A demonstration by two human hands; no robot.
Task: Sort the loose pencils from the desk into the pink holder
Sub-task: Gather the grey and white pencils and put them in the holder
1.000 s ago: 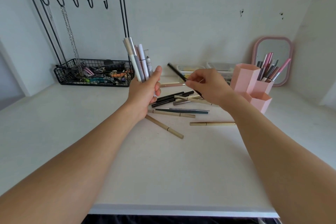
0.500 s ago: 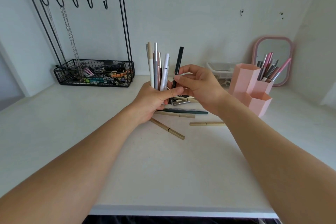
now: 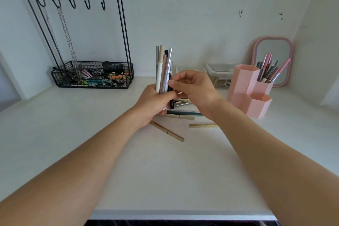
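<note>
Pencils [image 3: 163,68], upright bundle, gripped in left hand [image 3: 155,102] above table [image 3: 110,152]. Right hand [image 3: 194,88] pinches a black pencil [image 3: 171,97] against the bundle. More loose pencils [image 3: 167,131] lie on table beneath. Pink holder [image 3: 247,90] stands right, partly filled.

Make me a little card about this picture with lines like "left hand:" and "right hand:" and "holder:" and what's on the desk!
left hand: the left hand grips an upright bundle of pencils
right hand: the right hand pinches a black pencil against the bundle
holder: the pink holder stands to the right, with pens in its back cup
loose on desk: gold pencils and a few more lie under the hands
also there: black wire basket, pink mirror
</note>
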